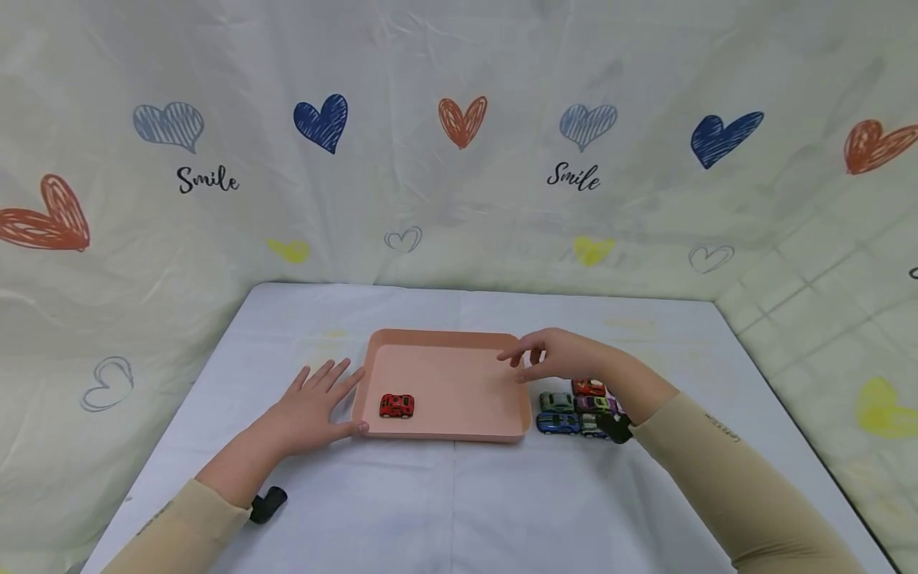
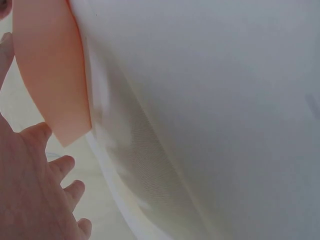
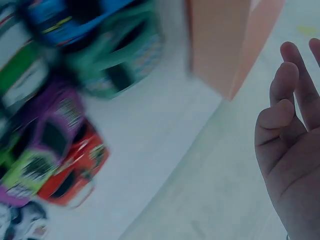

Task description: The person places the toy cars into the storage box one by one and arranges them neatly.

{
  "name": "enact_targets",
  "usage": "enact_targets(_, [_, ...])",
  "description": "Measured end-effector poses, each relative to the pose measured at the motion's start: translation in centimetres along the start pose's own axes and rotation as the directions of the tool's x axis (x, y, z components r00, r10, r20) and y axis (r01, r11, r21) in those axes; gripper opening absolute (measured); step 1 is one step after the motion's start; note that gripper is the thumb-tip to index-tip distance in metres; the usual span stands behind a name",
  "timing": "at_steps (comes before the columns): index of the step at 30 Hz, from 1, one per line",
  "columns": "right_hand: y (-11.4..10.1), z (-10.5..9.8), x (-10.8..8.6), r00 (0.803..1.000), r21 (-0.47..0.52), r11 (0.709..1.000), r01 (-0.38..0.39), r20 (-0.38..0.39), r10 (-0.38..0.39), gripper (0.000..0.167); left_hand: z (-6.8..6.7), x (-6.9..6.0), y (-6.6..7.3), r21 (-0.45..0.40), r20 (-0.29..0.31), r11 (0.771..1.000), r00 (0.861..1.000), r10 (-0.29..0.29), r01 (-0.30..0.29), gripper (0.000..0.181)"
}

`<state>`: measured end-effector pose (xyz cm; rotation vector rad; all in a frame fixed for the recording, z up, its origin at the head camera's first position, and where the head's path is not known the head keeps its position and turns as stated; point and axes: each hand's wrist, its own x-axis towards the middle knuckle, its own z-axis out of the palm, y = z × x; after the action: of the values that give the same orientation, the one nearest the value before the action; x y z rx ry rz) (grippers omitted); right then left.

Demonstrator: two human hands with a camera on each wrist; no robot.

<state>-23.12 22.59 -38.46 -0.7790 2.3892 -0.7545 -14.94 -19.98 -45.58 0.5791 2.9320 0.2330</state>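
A pink tray (image 1: 452,339) lies on the white-covered table. In its lower left part sits a red toy car (image 1: 397,406) with dark spots. My left hand (image 1: 304,410) is spread at the tray's left side, its thumb and index finger touching the rim. Over the right rim hovers my right hand (image 1: 555,355), fingers loosely bent, holding nothing. Just below it, to the right of the tray, several toy cars stand close together: a green car (image 3: 117,55), a blue car (image 1: 557,423), a purple-and-green car (image 3: 50,135) and another red car (image 3: 75,170) among them. My right wrist partly hides the group.
The white tablecloth (image 1: 402,510) spreads around the tray. Behind the table hangs a pale cloth backdrop (image 1: 459,191) printed with hearts and the word Smile. A black wrist camera (image 1: 268,505) sits at my left sleeve, another (image 1: 615,428) at the right one.
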Motion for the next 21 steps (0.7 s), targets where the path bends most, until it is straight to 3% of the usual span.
enact_targets(8, [2.8, -0.6, -2.9, 0.997, -0.01, 0.997, -0.075, -0.026, 0.075, 0.042, 0.1, -0.1, 0.1, -0.007, -0.007, 1.0, 1.0, -0.008, 0.008, 0.095])
enact_targets(21, [4.5, -0.4, -4.3, 0.991, 0.01, 0.991, -0.134, 0.014, 0.134, 0.039, 0.4, -0.1, 0.0, -0.023, -0.011, 1.0, 1.0, 0.002, -0.002, 0.1])
